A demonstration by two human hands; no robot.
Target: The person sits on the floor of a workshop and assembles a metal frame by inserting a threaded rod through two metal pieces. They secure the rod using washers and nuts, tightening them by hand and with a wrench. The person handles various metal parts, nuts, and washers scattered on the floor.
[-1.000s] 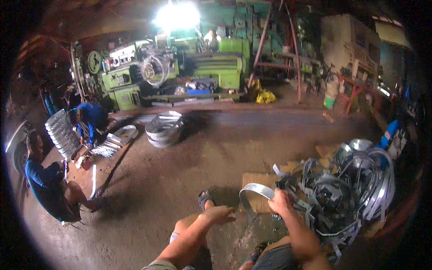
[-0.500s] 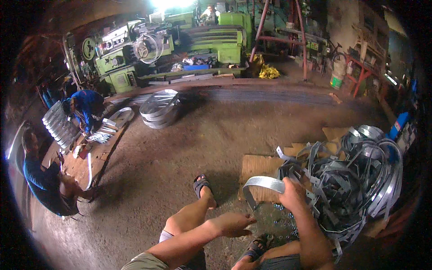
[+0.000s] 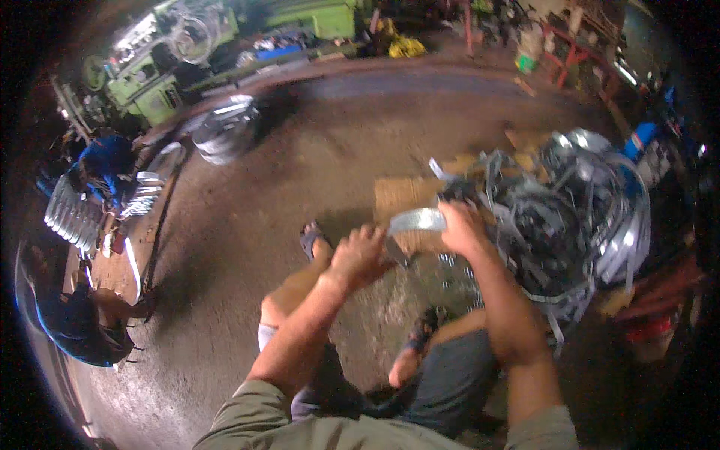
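A curved band of bright silver metal (image 3: 418, 219) is held in front of me, above the floor and a flattened piece of cardboard. My right hand (image 3: 461, 226) is closed around its right end. At the band's left end is my left hand (image 3: 358, 256), its fingers curled over the metal and its thumb below; motion blurs the exact grip. Close to my right forearm lies a large tangled heap of metal bands (image 3: 559, 217), some dark and some shiny.
Cardboard (image 3: 397, 192) lies under the heap's left side. Small metal pieces are scattered near my sandalled right foot (image 3: 420, 337). At left, two people sit by a board (image 3: 154, 247) with metal parts. Stacked hoops (image 3: 225, 135) stand farther off, before a green machine (image 3: 150, 94).
My left hand has come up from below to the band's left end. My right hand has raised the band slightly and turned it. The whole view has tilted downward.
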